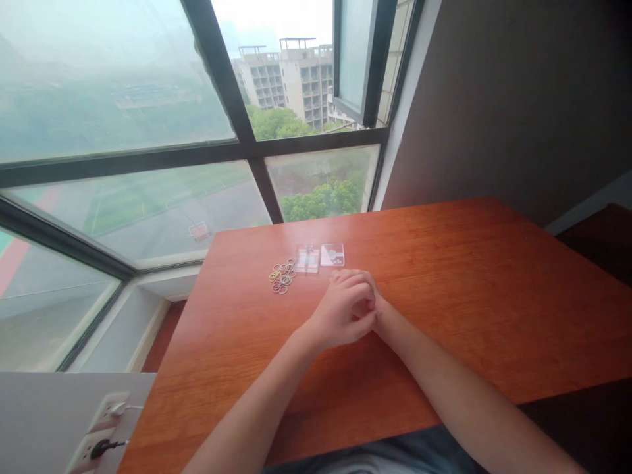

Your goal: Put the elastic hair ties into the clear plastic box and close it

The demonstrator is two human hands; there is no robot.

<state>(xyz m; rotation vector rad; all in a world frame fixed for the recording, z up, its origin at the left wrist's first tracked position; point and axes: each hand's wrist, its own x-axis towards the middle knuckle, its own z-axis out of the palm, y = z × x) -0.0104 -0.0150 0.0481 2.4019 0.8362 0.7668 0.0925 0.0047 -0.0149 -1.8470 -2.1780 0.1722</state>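
Observation:
My left hand (344, 313) lies over my right hand (374, 289) just above the table, its fingers curled round it and its thumb toward me. Most of my right hand, with its fingers, is hidden behind the left. Whether anything small lies between the palms does not show. Beyond the hands, to the left, several small rings (282, 276) in yellow, pink and silvery tones are heaped loosely. A transparent plastic box (307, 261) sits beside them. Close to my fingertips lies a flat, squarish transparent piece (332, 255) with a whitish shape on it.
The reddish-brown wooden table (469, 283) reaches from my lap to the windows. Dark window frames (254, 149) stand behind its far edge. A grey wall (484, 118) rises at the right. Low on the left, a wall socket (93, 434) holds plugs with cords beside the table edge.

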